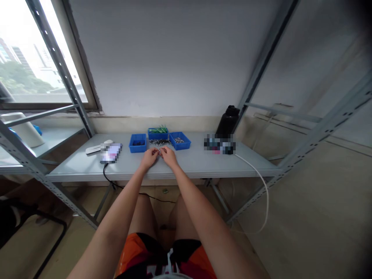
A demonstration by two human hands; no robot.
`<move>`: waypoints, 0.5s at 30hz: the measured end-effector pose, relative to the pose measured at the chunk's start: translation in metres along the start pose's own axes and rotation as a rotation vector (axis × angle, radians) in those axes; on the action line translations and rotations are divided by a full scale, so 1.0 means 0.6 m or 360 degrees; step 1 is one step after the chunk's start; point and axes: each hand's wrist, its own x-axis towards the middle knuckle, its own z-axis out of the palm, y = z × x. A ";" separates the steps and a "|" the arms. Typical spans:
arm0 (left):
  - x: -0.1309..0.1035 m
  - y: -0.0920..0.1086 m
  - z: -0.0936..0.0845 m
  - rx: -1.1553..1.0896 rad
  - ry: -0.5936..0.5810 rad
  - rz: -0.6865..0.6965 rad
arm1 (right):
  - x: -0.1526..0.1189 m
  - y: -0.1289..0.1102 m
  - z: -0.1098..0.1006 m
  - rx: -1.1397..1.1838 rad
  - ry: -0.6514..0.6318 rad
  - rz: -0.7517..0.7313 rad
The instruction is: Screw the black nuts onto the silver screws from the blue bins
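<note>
Parts [160, 142] lay heaped between blue bins [137, 149], probably for short reach. Just nearer, left hand [151, 157] and right hand [168, 155] almost met at table [200, 162], fingers curled inward, likely for fine control; gap, anything held too small to tell.

Sits before the grey table [200, 166] with thighs [144, 217] apart. Stretches both bare forearms [125, 203] over its front edge, converging; holds left hand [150, 158] and right hand [169, 155] close together at its top with fingers [155, 150] curled inward.
</note>
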 end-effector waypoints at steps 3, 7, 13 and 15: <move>0.002 -0.003 0.000 0.0008 0.0013 -0.0029 | 0.001 0.002 0.001 -0.0027 0.0007 0.0003; 0.005 -0.002 -0.001 0.0004 0.0020 -0.0018 | 0.002 0.002 0.002 -0.0023 0.0033 0.0011; 0.004 0.000 -0.001 -0.0036 0.0034 -0.0004 | 0.003 0.001 0.003 -0.0040 0.0035 0.0009; 0.002 -0.001 -0.001 -0.0046 0.0036 0.0003 | 0.003 0.001 0.003 -0.0031 0.0026 0.0013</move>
